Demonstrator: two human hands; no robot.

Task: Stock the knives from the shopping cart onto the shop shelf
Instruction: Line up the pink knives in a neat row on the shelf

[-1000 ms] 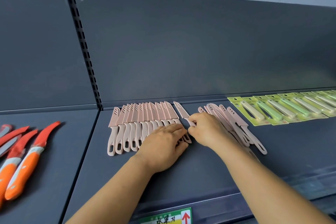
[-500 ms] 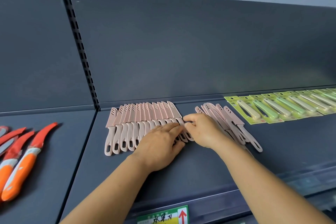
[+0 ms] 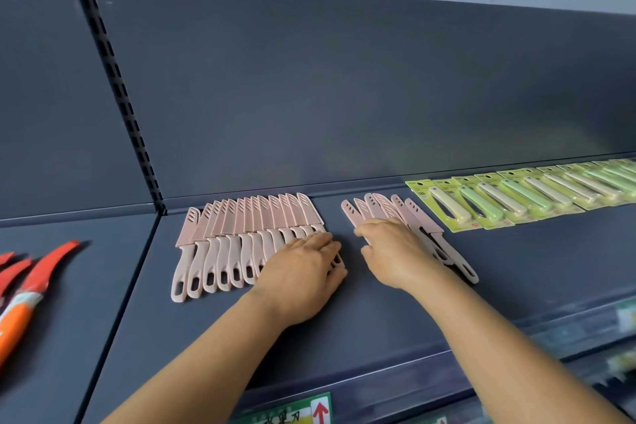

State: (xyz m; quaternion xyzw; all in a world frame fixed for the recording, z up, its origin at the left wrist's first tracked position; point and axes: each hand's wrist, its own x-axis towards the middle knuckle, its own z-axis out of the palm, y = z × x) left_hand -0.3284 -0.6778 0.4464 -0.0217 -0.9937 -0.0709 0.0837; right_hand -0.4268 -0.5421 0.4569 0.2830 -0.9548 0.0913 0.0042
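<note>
A neat overlapping row of pink sheathed knives point(image 3: 241, 227) lies on the dark grey shelf point(image 3: 378, 327), blades toward the back. My left hand point(image 3: 303, 265) rests flat on the handles at the row's right end, holding nothing. To the right, across a small gap, is a looser pile of the same pink knives point(image 3: 413, 217). My right hand point(image 3: 392, 251) lies over that pile's handles, its fingertips touching the leftmost knife and its thumb apart from the fingers. The hand hides the handles under it. The shopping cart is out of view.
Green and cream knives in yellow-green card packs point(image 3: 516, 193) line the shelf at right. Orange-handled knives point(image 3: 31, 289) lie on the neighbouring shelf at left, past the slotted upright point(image 3: 117, 93). A green price label point(image 3: 285, 413) sits on the front rail.
My right hand set a pink knife at the right end of the row, let it go and moved right onto the loose pile. My left hand stayed on the row.
</note>
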